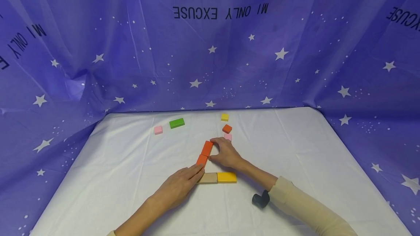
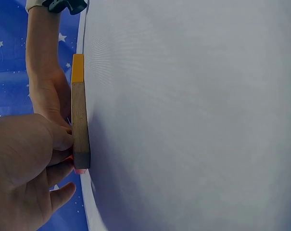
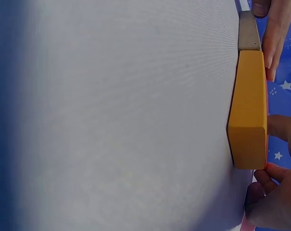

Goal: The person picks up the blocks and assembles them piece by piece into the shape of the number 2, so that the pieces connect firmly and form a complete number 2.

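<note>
Two red-orange blocks lie end to end in a slanting row in the head view. At the right side of the farther orange block [image 1: 207, 148], my right hand [image 1: 227, 153] holds its thumb and index finger curved against the edge. My left hand [image 1: 180, 185] touches the nearer orange block [image 1: 201, 160] with fairly straight fingertips, its thumb hidden there. Below them, a plain wooden block [image 1: 208, 178] meets a yellow block [image 1: 227, 177] end to end. In the left wrist view, the thumb is beside the wooden block [image 2: 80, 120].
Farther back lie a green block [image 1: 177, 123], a pink block [image 1: 158, 130], a small yellow block [image 1: 224, 117], a small orange block [image 1: 227, 129] and another pink block [image 1: 228, 137], partly hidden by my right hand. A dark curved object [image 1: 261, 199] is beside the right sleeve. White cloth [image 1: 131, 163] covers the table.
</note>
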Motion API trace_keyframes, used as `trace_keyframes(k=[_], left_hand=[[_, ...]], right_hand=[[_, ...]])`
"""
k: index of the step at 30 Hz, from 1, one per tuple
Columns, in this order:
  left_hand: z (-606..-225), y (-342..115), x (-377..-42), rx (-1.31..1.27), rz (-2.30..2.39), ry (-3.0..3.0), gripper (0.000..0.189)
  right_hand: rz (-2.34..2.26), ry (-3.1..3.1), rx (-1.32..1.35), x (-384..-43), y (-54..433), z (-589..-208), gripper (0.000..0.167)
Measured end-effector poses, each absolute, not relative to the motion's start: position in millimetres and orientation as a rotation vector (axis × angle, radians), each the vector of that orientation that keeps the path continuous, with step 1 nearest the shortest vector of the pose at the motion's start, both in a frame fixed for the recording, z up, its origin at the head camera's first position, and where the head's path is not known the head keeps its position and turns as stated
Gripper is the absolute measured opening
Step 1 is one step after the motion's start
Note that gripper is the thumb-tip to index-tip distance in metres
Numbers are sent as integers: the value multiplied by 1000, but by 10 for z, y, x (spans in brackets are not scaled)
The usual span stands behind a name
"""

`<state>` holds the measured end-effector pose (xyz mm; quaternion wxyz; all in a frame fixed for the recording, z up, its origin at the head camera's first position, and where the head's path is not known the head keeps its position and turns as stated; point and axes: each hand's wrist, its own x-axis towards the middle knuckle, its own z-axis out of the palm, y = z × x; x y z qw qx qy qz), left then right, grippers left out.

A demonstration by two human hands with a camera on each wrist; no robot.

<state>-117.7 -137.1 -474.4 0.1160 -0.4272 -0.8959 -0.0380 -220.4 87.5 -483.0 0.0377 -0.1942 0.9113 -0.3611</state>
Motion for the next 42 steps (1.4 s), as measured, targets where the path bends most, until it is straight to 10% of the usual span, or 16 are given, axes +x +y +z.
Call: trace_keyframes(k=[42], left_hand=[[-4730,-1384,-1177,-1258,-127,-2649,48]], right_hand=[[-1571,2741,-369,-2480,1387,-4749,48]])
